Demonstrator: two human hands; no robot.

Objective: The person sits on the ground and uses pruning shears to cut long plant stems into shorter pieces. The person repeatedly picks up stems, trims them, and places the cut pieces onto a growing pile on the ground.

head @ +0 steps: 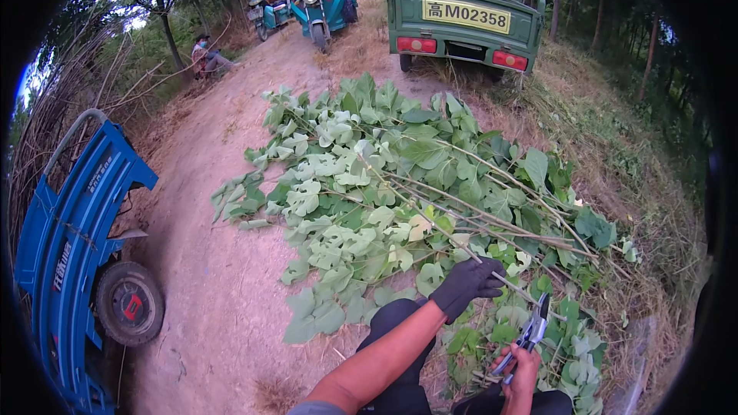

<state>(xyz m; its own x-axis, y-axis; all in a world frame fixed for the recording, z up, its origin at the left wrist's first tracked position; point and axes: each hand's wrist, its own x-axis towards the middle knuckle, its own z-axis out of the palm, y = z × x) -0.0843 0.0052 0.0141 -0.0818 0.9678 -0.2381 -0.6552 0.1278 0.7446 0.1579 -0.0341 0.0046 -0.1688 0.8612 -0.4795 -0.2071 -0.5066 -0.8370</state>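
Note:
My left hand (470, 286), in a dark glove, grips a thin leafy branch (416, 207). The stem runs from the leaf pile down past my glove to the lower right. My bare right hand (519, 366) is closed around the handles of a pair of pruning shears (533, 328). Their blades point up and meet the stem near its lower end; whether they close on it cannot be made out. Before me lies a heap of cut branches with broad green leaves (351, 196), their bare stems (519, 227) towards the right. More leaves (510, 320) lie below the shears.
A blue cargo tricycle (63, 242) stands at left. Ahead are a green cargo truck bed (461, 40) bearing a plate and a teal three-wheeler (323, 3). A person (209, 59) sits by the bank. Dry grass (611, 144) and trees border the dirt track (196, 276).

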